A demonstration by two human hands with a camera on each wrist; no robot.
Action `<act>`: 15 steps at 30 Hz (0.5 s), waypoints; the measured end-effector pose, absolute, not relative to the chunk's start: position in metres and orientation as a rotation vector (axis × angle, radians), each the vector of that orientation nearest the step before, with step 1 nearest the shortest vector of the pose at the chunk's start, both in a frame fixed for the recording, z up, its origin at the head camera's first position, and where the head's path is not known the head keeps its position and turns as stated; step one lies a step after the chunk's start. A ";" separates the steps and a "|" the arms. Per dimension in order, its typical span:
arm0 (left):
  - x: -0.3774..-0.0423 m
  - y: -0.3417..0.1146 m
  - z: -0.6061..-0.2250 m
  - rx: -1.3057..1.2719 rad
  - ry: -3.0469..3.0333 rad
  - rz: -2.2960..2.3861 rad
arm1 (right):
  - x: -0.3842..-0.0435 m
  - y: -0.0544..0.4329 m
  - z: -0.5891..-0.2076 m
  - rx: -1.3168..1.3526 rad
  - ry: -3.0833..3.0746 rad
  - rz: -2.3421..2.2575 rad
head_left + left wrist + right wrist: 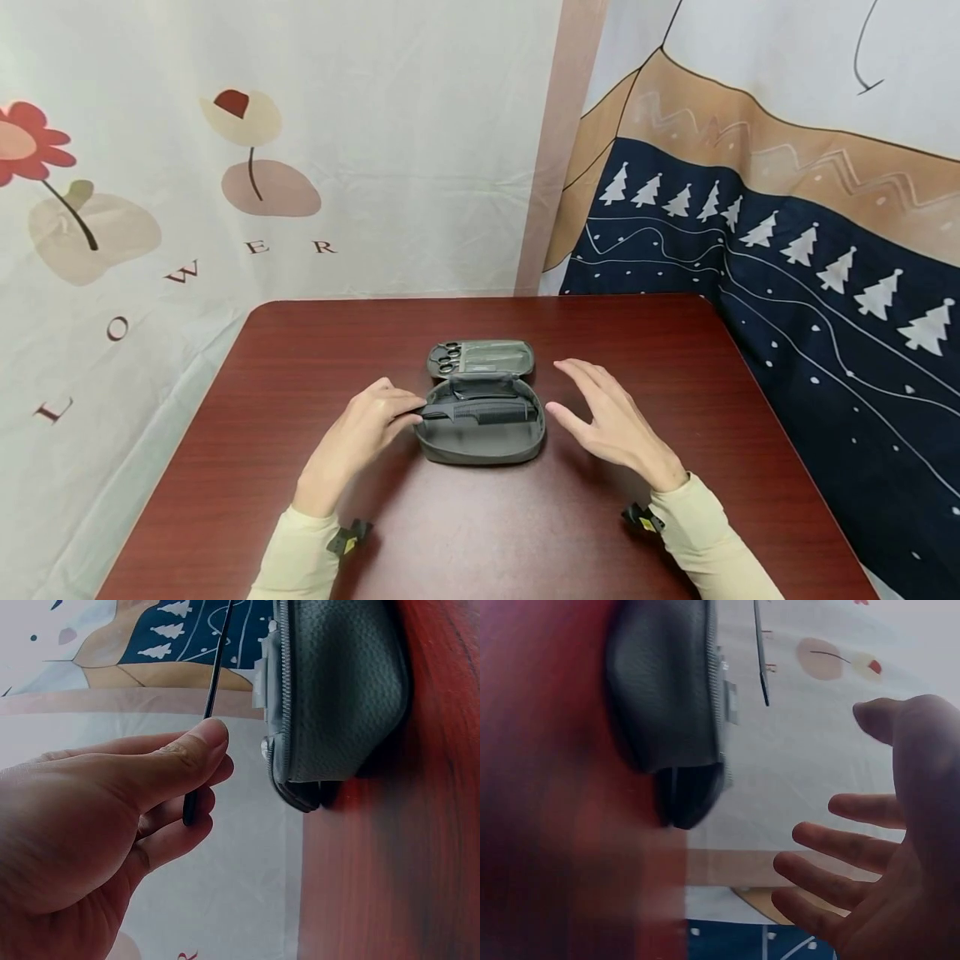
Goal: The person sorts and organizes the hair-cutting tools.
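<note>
A grey zippered case (pixel 480 450) lies unfolded on the table, its lid (pixel 498 357) laid back behind it. Over the case's open base is a black comb (pixel 491 412), teeth toward the near side. My left hand (pixel 367 425) pinches the comb's handle end between thumb and fingers. Seen edge-on in the left wrist view, the comb (pixel 217 671) stands apart from the zipper rim of the case (pixel 337 697). My right hand (pixel 611 417) is held to the right of the case, its fingers spread and holding nothing.
Small scissors (pixel 448 358) and other metal tools sit in the lid's left part, beside a clear pocket (pixel 495 357). The reddish-brown table (pixel 315 350) reaches back to a printed curtain (pixel 420 167). Each wrist wears a small dark camera (pixel 349 537).
</note>
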State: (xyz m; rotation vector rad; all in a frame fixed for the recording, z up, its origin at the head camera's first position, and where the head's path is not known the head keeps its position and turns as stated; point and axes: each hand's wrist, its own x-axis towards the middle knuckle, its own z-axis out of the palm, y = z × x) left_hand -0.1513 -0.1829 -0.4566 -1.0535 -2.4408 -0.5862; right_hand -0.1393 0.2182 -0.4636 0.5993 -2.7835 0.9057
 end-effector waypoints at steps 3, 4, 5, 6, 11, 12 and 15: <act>-0.151 -0.183 -0.459 -1.069 -2.466 -0.598 | -0.141 0.216 -0.472 0.577 -2.805 0.941; -0.152 -0.183 -0.460 -1.072 -2.474 -0.599 | -0.141 0.216 -0.474 0.574 -2.805 0.952; -0.152 -0.182 -0.460 -1.073 -2.484 -0.602 | -0.142 0.215 -0.477 0.575 -2.801 0.967; -0.152 -0.181 -0.461 -1.071 -2.495 -0.602 | -0.143 0.214 -0.480 0.576 -2.794 0.988; -0.151 -0.179 -0.461 -1.050 -2.565 -0.591 | -0.147 0.207 -0.490 0.577 -2.753 1.077; -0.151 -0.178 -0.460 -1.048 -2.578 -0.589 | -0.147 0.205 -0.492 0.569 -2.747 1.092; -0.149 -0.177 -0.459 -1.043 -2.613 -0.591 | -0.148 0.201 -0.496 0.534 -2.730 1.136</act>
